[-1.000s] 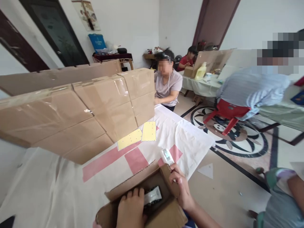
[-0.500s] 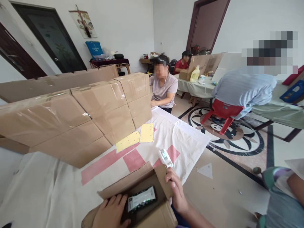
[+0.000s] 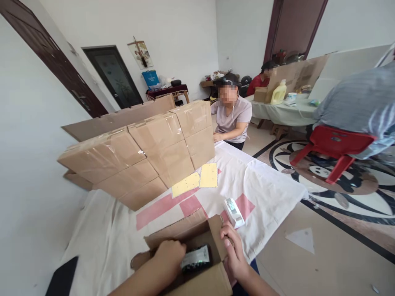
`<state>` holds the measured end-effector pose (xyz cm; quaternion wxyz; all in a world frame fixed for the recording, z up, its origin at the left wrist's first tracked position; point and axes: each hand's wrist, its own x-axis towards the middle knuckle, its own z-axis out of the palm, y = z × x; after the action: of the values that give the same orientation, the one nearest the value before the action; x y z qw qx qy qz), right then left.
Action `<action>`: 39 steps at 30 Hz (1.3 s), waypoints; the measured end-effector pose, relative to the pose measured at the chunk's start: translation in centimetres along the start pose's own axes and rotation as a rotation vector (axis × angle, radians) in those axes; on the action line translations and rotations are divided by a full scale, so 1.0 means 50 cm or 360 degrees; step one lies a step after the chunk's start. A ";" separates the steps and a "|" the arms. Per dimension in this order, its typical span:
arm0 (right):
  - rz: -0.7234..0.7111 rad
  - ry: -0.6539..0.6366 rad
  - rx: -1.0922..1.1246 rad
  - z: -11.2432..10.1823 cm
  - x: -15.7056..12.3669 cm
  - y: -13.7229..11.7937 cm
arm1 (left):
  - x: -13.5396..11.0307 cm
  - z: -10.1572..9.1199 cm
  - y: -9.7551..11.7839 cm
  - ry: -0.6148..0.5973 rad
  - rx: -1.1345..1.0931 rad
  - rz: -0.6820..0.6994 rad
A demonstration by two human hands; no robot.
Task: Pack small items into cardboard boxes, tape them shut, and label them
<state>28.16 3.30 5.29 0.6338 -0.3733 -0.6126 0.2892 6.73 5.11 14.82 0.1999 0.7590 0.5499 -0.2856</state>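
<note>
At bottom centre, the left hand [image 3: 170, 251] dips into the open cardboard box [image 3: 202, 284], its grip hidden, so I cannot tell what it holds; pressing sideways might crumple the glossy packet [image 3: 196, 258] inside. Further right, the right hand [image 3: 233, 248] grips the end flap [image 3: 217, 237]; hard tugging could tear it.

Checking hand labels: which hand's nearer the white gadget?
Right. The right hand grips the box by its edge, close to the white gadget; the left hand is farther, inside the box.

The open carton [image 3: 212, 281] holds a shiny packet [image 3: 196, 259].
</note>
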 end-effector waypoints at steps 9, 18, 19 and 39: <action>0.0019 -0.0070 0.0012 -0.007 0.001 0.016 | 0.109 0.079 0.045 -0.0054 0.0119 -0.0002; 0.0108 -0.0112 0.0093 -0.008 -0.014 0.030 | 0.098 0.074 0.045 -0.0016 0.0038 -0.0167; 0.0108 -0.0111 0.0099 -0.008 -0.016 0.034 | 0.099 0.076 0.046 -0.0017 0.0047 -0.0173; 0.0296 -0.0227 0.0169 -0.021 -0.002 0.073 | -0.031 0.001 0.032 0.0497 -0.0454 0.0011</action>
<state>29.50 5.10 2.27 0.5780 -0.3728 -0.6027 0.4046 7.86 3.43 15.77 0.2187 0.7600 0.6064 -0.0830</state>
